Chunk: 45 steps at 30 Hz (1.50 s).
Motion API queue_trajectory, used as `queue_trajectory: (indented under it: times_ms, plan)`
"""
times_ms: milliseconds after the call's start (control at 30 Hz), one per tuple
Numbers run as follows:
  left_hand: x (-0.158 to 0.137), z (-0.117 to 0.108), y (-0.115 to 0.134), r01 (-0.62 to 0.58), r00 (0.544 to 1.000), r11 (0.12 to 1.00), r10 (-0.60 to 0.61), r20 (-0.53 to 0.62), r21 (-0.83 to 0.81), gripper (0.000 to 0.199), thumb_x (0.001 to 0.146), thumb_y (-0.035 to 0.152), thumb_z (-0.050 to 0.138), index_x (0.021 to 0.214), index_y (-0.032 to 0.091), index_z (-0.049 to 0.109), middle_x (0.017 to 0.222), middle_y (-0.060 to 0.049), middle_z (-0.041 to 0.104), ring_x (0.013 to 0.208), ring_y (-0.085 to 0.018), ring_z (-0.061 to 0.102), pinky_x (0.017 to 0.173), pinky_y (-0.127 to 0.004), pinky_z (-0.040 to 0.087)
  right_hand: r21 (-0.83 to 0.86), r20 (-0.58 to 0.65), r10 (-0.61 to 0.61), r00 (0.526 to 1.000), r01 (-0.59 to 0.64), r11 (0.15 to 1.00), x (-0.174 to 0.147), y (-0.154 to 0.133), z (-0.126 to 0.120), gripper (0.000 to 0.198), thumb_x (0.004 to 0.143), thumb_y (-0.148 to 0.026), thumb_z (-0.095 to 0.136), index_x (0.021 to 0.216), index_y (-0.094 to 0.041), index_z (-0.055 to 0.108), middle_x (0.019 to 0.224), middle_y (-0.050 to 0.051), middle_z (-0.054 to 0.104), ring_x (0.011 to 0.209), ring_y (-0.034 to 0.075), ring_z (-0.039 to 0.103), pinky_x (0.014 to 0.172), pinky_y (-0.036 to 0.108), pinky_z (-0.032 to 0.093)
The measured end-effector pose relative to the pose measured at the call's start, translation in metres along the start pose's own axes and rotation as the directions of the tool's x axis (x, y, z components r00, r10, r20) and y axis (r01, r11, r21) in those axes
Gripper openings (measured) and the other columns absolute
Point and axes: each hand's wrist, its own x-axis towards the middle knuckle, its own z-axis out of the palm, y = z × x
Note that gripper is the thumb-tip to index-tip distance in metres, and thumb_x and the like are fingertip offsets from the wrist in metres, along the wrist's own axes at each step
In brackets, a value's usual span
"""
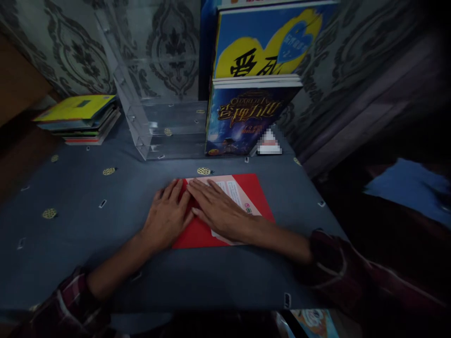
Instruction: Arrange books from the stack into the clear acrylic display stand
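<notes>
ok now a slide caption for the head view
Left hand and right hand on a red book, a clear rack holding books behind.

A stack of books [82, 119] topped by a yellow cover sits at the left of a blue-gray, pineapple-print surface [77, 234]. Nearby, a clear rack [143, 141] holds a dark blue book [244, 122] before a taller blue-and-yellow volume [260, 33], with a patterned backdrop [174, 42] behind.
</notes>
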Motion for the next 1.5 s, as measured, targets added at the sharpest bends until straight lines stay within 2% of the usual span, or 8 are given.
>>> queue_trajectory:
  times_ms: [267, 567, 700, 867, 1033, 1233, 1333, 1500]
  plan:
    - [0.0, 0.002, 0.0, -0.015, 1.0, 1.0, 0.015, -0.017, 0.025, 0.046, 0.101, 0.033, 0.053, 0.14, 0.01, 0.061, 0.15, -0.024, 0.058, 0.141, -0.039, 0.055, 0.106, -0.054, 0.05, -0.01, 0.031, 0.035, 0.999, -0.035, 0.999, -0.006, 0.005, -0.002, 0.066, 0.109, -0.047, 0.041, 0.16, -0.005, 0.036, 0.167, 0.022, 0.035, 0.159, 0.029, 0.027, 0.131, 0.054, 0.026]
    - [0.0, 0.003, -0.002, -0.044, 0.998, 0.998, 0.045, -0.031, 0.042, 0.051, 0.106, 0.037, 0.042, 0.142, 0.007, 0.061, 0.149, -0.026, 0.059, 0.139, -0.041, 0.056, 0.104, -0.058, 0.051, -0.091, -0.093, 0.109, 0.99, -0.117, 0.989, -0.042, 0.031, -0.007, 0.068, 0.108, -0.05, 0.042, 0.159, -0.004, 0.038, 0.163, 0.024, 0.042, 0.157, 0.032, 0.033, 0.128, 0.058, 0.032]
    - [0.0, 0.003, -0.003, -0.042, 0.998, 0.998, 0.044, -0.042, 0.047, 0.051, 0.106, 0.037, 0.039, 0.141, 0.008, 0.062, 0.147, -0.026, 0.06, 0.138, -0.041, 0.057, 0.104, -0.058, 0.051, -0.099, -0.151, 0.196, 0.969, -0.212, 0.972, -0.059, 0.044, -0.015, 0.064, 0.107, -0.046, 0.045, 0.158, -0.007, 0.042, 0.16, 0.023, 0.048, 0.154, 0.032, 0.04, 0.126, 0.057, 0.036]
    - [0.001, 0.001, -0.004, -0.047, 0.999, 0.998, 0.048, -0.025, 0.047, 0.052, 0.106, 0.038, 0.037, 0.141, 0.008, 0.062, 0.147, -0.026, 0.06, 0.138, -0.041, 0.057, 0.103, -0.059, 0.052, -0.059, -0.259, 0.327, 0.909, -0.352, 0.934, -0.069, 0.06, -0.021, 0.049, 0.105, -0.029, 0.043, 0.148, -0.01, 0.055, 0.15, 0.02, 0.06, 0.143, 0.032, 0.055, 0.121, 0.058, 0.042]
    - [0.005, -0.008, -0.005, -0.074, 0.997, 0.996, 0.074, -0.007, 0.053, 0.051, 0.104, 0.035, 0.039, 0.137, 0.005, 0.064, 0.144, -0.029, 0.061, 0.135, -0.045, 0.057, 0.101, -0.063, 0.05, 0.131, -0.311, 0.356, 0.881, -0.331, 0.934, -0.071, 0.076, -0.028, 0.042, 0.103, -0.022, 0.043, 0.138, -0.021, 0.066, 0.137, 0.01, 0.072, 0.129, 0.028, 0.067, 0.117, 0.058, 0.045]
    - [0.023, -0.014, 0.002, -0.198, 0.98, 0.98, 0.198, -0.004, -0.005, 0.045, 0.105, 0.027, 0.034, 0.126, 0.005, 0.068, 0.136, -0.028, 0.065, 0.128, -0.042, 0.061, 0.107, -0.063, 0.048, 0.373, -0.272, 0.366, 0.89, -0.253, 0.893, -0.077, 0.094, -0.036, 0.041, 0.104, -0.023, 0.042, 0.136, -0.022, 0.067, 0.137, 0.008, 0.072, 0.126, 0.024, 0.067, 0.111, 0.048, 0.052]
    - [0.04, -0.009, 0.014, -0.309, 0.951, 0.946, 0.31, -0.004, -0.096, 0.045, 0.106, 0.024, 0.034, 0.136, 0.006, 0.063, 0.146, -0.026, 0.059, 0.139, -0.039, 0.055, 0.111, -0.058, 0.048, 0.39, -0.269, 0.341, 0.901, -0.222, 0.894, -0.08, 0.099, -0.035, 0.044, 0.101, -0.018, 0.043, 0.137, -0.024, 0.067, 0.138, 0.006, 0.072, 0.128, 0.022, 0.065, 0.114, 0.048, 0.049]
    - [0.069, -0.003, 0.045, -0.439, 0.887, 0.865, 0.46, 0.036, -0.243, 0.047, 0.108, 0.032, 0.042, 0.148, 0.013, 0.055, 0.16, -0.023, 0.045, 0.152, -0.037, 0.039, 0.119, -0.058, 0.042, 0.338, -0.255, 0.307, 0.917, -0.212, 0.917, -0.08, 0.098, -0.036, 0.047, 0.099, -0.016, 0.041, 0.139, -0.023, 0.065, 0.139, 0.006, 0.071, 0.127, 0.023, 0.065, 0.113, 0.048, 0.049]
